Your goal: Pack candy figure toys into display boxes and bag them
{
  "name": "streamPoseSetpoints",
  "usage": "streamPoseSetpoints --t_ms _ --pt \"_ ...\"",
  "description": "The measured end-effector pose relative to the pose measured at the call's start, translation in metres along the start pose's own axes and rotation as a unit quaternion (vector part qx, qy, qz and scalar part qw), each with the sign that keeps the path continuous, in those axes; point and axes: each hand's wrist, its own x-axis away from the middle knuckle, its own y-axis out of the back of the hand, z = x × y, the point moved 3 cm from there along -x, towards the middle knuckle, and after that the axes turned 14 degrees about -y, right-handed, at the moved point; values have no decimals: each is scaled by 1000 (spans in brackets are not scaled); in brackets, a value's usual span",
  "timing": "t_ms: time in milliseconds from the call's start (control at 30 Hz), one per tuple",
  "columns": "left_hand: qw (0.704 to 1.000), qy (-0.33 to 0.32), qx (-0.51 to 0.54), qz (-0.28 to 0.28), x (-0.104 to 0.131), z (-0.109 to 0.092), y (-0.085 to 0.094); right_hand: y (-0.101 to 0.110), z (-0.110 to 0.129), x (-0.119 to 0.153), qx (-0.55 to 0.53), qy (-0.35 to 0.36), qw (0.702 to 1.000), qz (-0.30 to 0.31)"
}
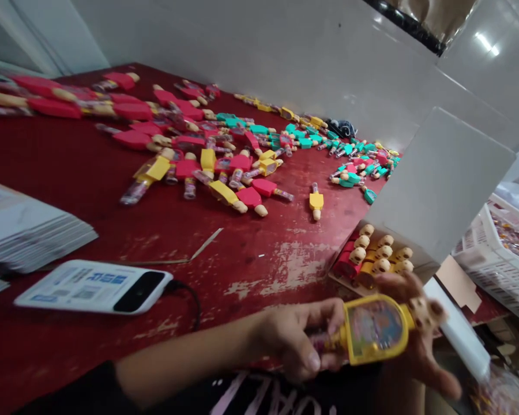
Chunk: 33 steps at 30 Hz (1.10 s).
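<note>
At the lower right, my left hand (303, 340) is closed round the clear tube end of a yellow toy (376, 329). The toy has a rounded yellow frame with a picture window and a beige knobbed head. My right hand (424, 340) is behind and beside that head, fingers spread and slightly blurred; whether it touches the toy I cannot tell. Just beyond the hands, an open box (432, 178) with its lid raised holds several red and yellow toys with beige heads (380, 266) upright in rows.
Pink, yellow and green toys (190, 141) lie heaped across the red table (147, 230). A single yellow toy (316, 202) lies apart. Stacked cards (38, 230) and a white device (90, 287) with a black cable are at left. A white basket (497, 259) stands at right.
</note>
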Motion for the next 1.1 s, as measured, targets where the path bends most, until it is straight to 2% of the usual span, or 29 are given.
streamPoseSetpoints --t_ms 33,100,167,267,333,400,467,533,600,667,700,733,767,800,833,867,900,933,967,1000,1033,1067,1100 --pt "998 52 36 22 -3 9 -3 -7 4 4 -22 -14 997 73" --pt "986 133 86 52 -8 24 -6 -15 11 9 -91 -7 983 161" --pt "986 142 75 44 -11 37 -6 -15 13 10 -172 -31 969 173" --pt "998 57 -36 -22 -13 49 1 -14 8 14 -208 -105 968 98" --pt "987 22 -152 -36 -12 52 5 -12 1 20 -183 -131 974 25" --pt "949 -13 -311 -47 -10 51 8 -11 -7 29 -155 -159 974 -42" --pt "892 -39 -445 -67 -8 46 10 -9 -14 39 -143 -186 968 -94" --pt "859 -27 -506 -72 -9 42 10 -7 -17 47 -147 -205 960 -125" --pt "847 -7 -525 -87 -11 38 11 -1 -17 54 -144 -206 955 -159" --pt "862 10 -492 -120 -16 33 14 8 -12 58 -106 -200 955 -193" --pt "889 40 -440 -120 -19 33 15 12 -9 59 -73 -194 958 -197" --pt "923 96 -361 -92 -21 37 15 16 -4 59 -42 -176 966 -184" --pt "950 176 -257 -36 -22 43 13 19 2 58 -17 -149 977 -151" --pt "953 263 -148 36 -21 50 8 21 9 57 -4 -115 988 -107" --pt "936 334 -62 98 -18 56 4 22 16 56 1 -85 995 -54" --pt "919 374 -17 128 -17 60 2 22 22 56 -2 -66 998 2" --pt "918 376 -29 123 -18 64 3 23 27 56 -9 -62 997 39" --pt "931 338 -103 89 -21 66 8 26 30 55 -11 -71 996 45" --pt "938 262 -224 42 -26 64 14 31 30 53 -5 -78 997 11" --pt "917 156 -366 2 -31 57 19 38 29 51 10 -69 995 -64" --pt "864 33 -503 -21 -35 46 21 46 25 49 44 -53 984 -162" --pt "784 -93 -613 -29 -38 33 21 53 20 48 89 -38 962 -256" --pt "695 -209 -688 -30 -40 21 20 58 11 45 140 -36 938 -316"
